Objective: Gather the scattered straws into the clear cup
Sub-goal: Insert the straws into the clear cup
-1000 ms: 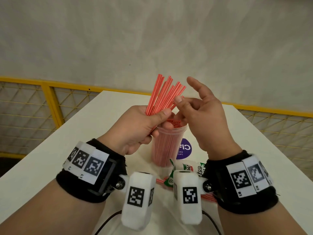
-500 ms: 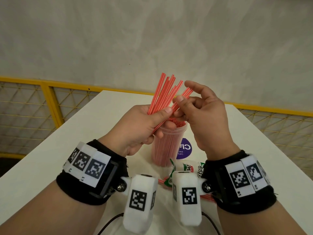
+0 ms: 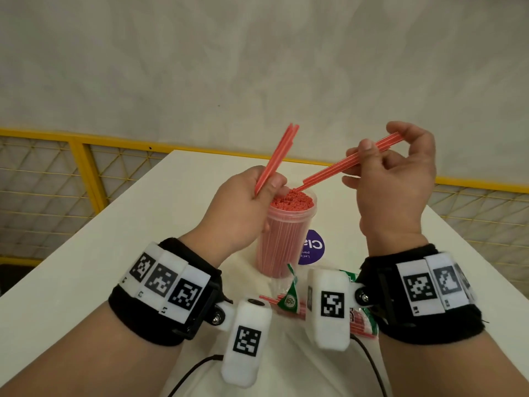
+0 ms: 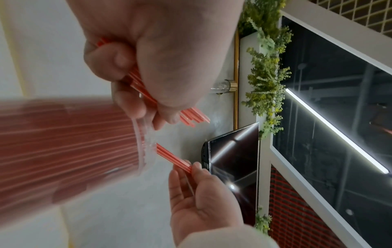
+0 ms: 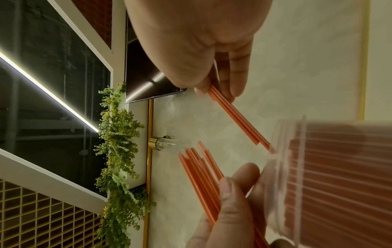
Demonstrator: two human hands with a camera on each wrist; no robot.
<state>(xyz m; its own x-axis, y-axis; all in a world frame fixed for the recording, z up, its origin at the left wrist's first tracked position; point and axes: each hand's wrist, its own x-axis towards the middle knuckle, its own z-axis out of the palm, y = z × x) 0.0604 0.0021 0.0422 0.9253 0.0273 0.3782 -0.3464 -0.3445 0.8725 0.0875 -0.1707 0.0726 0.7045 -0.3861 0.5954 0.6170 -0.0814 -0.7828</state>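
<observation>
White tabletop (image 3: 86, 253), yellow mesh railing (image 3: 43, 181) behind | I see left hand (image 3: 237, 213) gripping a small upright bundle of red plastic straws (image 3: 276, 159) | clear plastic cup (image 3: 286, 239), packed with red straws, centre | right hand (image 3: 392, 179) pinching a few slanted red straws (image 3: 343, 164), lower tips at cup mouth.

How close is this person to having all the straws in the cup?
Mostly done: the clear cup is packed with red straws. In hand: the right hand feeds a few straws into its top, while the left hand grips a small bunch. Left: more straws by the torn wrapper.
</observation>
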